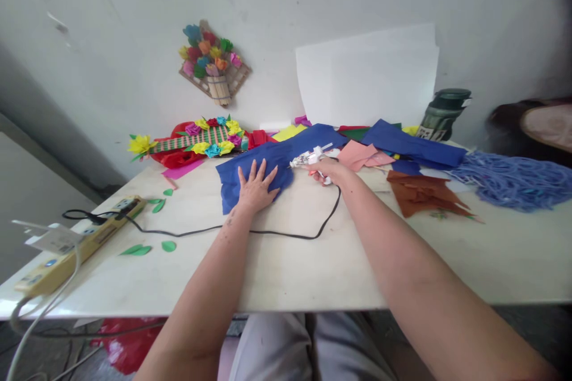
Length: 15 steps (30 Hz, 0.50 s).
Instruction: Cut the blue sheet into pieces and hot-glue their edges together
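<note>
While the left hand (256, 189) touches paper (232, 172), the right (329, 169) grips a tool (316, 155).

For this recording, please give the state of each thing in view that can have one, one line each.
Left hand: open, pressed flat on the dark blue sheet
Right hand: closed around the white corded glue gun
White corded glue gun: held; on or off cannot be told
Long yellow power strip: plugs inserted
Dark green bottle: lid on
Brown paper-like sheet: crumpled
Thin blue strands: loose, bunched
</note>
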Motion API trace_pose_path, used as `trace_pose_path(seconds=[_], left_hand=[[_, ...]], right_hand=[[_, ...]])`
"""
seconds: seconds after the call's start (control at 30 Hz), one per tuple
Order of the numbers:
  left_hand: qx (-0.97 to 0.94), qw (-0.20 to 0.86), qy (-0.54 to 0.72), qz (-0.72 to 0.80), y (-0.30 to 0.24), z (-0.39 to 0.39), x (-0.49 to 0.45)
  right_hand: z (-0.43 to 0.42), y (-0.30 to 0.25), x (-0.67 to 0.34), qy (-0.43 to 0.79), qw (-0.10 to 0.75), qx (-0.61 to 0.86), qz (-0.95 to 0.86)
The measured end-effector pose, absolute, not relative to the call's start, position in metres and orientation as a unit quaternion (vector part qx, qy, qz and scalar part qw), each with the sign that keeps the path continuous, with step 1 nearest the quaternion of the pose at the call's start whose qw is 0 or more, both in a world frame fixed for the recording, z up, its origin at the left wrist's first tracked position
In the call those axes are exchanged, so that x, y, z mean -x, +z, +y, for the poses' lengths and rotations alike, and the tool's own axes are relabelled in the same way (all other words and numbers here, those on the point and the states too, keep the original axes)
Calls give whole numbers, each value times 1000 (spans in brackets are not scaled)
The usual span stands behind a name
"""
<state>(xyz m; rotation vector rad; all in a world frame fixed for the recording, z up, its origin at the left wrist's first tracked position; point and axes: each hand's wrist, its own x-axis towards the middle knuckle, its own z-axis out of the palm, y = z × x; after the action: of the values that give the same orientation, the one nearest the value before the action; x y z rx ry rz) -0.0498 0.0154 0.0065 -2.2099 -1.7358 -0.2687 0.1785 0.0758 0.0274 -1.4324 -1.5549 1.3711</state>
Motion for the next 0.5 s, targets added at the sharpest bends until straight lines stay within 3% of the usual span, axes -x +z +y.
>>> trace_pose_path(seconds=[0.5], left_hand=[[772, 150, -92, -610, 7, 15, 49]], right_hand=[[74, 30, -176, 520, 302, 544, -585]])
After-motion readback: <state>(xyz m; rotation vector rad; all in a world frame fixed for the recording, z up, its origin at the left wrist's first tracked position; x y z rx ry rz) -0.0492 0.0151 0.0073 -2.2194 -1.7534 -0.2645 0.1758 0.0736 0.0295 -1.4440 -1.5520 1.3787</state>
